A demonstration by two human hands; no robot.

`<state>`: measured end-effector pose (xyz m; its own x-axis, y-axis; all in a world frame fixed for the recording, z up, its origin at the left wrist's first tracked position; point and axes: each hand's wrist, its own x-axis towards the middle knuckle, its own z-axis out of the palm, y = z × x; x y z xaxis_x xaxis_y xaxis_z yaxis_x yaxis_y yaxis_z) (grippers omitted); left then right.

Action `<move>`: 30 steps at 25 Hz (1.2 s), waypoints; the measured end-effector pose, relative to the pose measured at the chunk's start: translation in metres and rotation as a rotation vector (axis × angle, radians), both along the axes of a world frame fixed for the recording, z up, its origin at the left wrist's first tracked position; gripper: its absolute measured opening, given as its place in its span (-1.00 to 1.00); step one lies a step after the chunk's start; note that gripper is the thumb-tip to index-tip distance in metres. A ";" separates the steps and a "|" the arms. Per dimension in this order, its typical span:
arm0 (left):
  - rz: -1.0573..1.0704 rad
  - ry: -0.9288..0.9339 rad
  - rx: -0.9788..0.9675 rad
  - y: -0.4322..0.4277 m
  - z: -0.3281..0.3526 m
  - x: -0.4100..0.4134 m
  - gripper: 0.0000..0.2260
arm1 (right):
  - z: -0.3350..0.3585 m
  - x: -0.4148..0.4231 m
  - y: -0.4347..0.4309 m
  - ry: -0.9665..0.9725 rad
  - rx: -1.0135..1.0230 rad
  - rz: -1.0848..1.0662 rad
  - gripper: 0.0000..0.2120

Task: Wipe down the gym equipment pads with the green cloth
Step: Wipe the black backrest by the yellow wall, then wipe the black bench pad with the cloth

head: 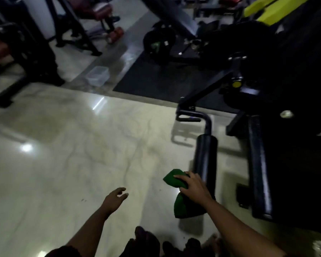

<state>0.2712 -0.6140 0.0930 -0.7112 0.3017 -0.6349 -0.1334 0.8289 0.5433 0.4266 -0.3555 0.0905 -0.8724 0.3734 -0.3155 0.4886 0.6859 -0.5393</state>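
The right hand (192,185) grips a green cloth (176,191) against a black roller pad (206,156); the left hand (114,199) hovers empty, fingers relaxed.

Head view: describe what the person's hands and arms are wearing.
The left hand and right hand are bare: no gloves, no watch, ring or band shows in this dim, blurred picture. Both forearms are uncovered; dark fabric at the bottom left edge may be a sleeve.
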 end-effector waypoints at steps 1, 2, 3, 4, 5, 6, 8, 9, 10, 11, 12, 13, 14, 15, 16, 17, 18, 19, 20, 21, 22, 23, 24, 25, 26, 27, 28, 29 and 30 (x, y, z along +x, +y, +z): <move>0.060 -0.006 -0.001 -0.029 0.000 -0.003 -0.68 | -0.005 -0.012 -0.017 -0.019 -0.027 0.014 -0.50; 0.113 -0.014 0.002 -0.054 -0.001 -0.007 -0.68 | -0.010 -0.023 -0.029 -0.037 -0.053 0.023 -0.50; 0.179 -0.018 0.002 -0.082 -0.002 -0.011 -0.69 | -0.014 -0.038 -0.044 -0.059 -0.073 0.044 -0.50; 0.243 -0.017 0.006 -0.105 -0.004 -0.016 -0.70 | -0.018 -0.053 -0.055 -0.070 -0.081 0.066 -0.51; 0.300 -0.014 0.011 -0.123 -0.006 -0.023 -0.71 | -0.021 -0.069 -0.063 -0.069 -0.080 0.089 -0.52; 0.345 -0.012 0.012 -0.136 -0.009 -0.031 -0.72 | -0.023 -0.085 -0.069 -0.066 -0.081 0.111 -0.53; 0.405 -0.021 0.025 -0.150 -0.018 -0.051 -0.73 | -0.028 -0.121 -0.071 -0.066 -0.077 0.150 -0.53; 0.421 -0.028 0.033 -0.150 -0.022 -0.064 -0.73 | -0.031 -0.139 -0.067 -0.055 -0.069 0.166 -0.53; 0.429 -0.031 0.039 -0.147 -0.025 -0.080 -0.72 | -0.033 -0.158 -0.061 -0.039 -0.060 0.175 -0.53; 0.430 -0.030 0.041 -0.140 -0.030 -0.101 -0.72 | -0.036 -0.181 -0.054 -0.022 -0.050 0.177 -0.53; 0.424 -0.029 0.046 -0.129 -0.033 -0.127 -0.71 | -0.038 -0.205 -0.046 -0.011 -0.047 0.170 -0.53; 0.409 -0.028 0.053 -0.116 -0.035 -0.155 -0.70 | -0.038 -0.230 -0.035 0.000 -0.044 0.159 -0.53; 0.392 -0.028 0.057 -0.101 -0.036 -0.187 -0.70 | -0.038 -0.256 -0.023 0.008 -0.048 0.142 -0.53; 0.374 -0.024 0.056 -0.083 -0.034 -0.221 -0.69 | -0.036 -0.283 -0.009 0.008 -0.053 0.122 -0.53; 0.351 -0.018 0.053 -0.063 -0.030 -0.256 -0.68 | -0.033 -0.311 0.007 0.009 -0.057 0.101 -0.53; 0.325 -0.004 0.054 -0.044 -0.023 -0.290 -0.68 | -0.028 -0.338 0.021 0.018 -0.060 0.081 -0.53; 0.296 0.015 0.063 -0.025 -0.016 -0.321 -0.68 | -0.023 -0.362 0.035 0.031 -0.060 0.068 -0.53; 0.269 0.040 0.078 -0.003 -0.009 -0.357 -0.68 | -0.017 -0.391 0.052 0.047 -0.053 0.068 -0.53; 0.246 0.061 0.099 0.018 -0.002 -0.393 -0.68 | -0.012 -0.420 0.068 0.060 -0.038 0.074 -0.53; 0.223 0.076 0.120 0.040 0.005 -0.426 -0.67 | -0.005 -0.448 0.083 0.073 -0.015 0.073 -0.53; 0.205 0.077 0.139 0.060 0.010 -0.454 -0.67 | 0.001 -0.475 0.098 0.081 0.006 0.063 -0.53; 0.191 0.074 0.153 0.080 0.011 -0.482 -0.67 | 0.006 -0.501 0.113 0.093 0.022 0.045 -0.53; 0.173 0.072 0.166 0.100 0.011 -0.510 -0.67 | 0.009 -0.527 0.128 0.108 0.031 0.027 -0.54; 0.158 0.073 0.173 0.116 0.010 -0.534 -0.67 | 0.011 -0.550 0.141 0.121 0.032 0.014 -0.54; 0.147 0.074 0.172 0.132 0.009 -0.558 -0.66 | 0.011 -0.572 0.154 0.132 0.029 0.003 -0.54; 0.131 0.076 0.175 0.153 0.007 -0.587 -0.66 | 0.010 -0.598 0.171 0.150 0.028 -0.008 -0.54; 0.113 0.071 0.185 0.174 0.006 -0.617 -0.66 | 0.010 -0.625 0.189 0.166 0.024 -0.022 -0.54; 0.098 0.071 0.200 0.195 0.005 -0.647 -0.67 | 0.011 -0.652 0.208 0.184 0.026 -0.036 -0.53; 0.088 0.078 0.213 0.218 0.007 -0.680 -0.67 | 0.013 -0.680 0.229 0.200 0.032 -0.055 -0.53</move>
<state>-0.4083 -0.3959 0.0999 -0.7848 0.3580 -0.5059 -0.1509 0.6813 0.7163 -0.2536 -0.1269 0.1040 -0.8947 0.4288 -0.1251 0.4107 0.6794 -0.6081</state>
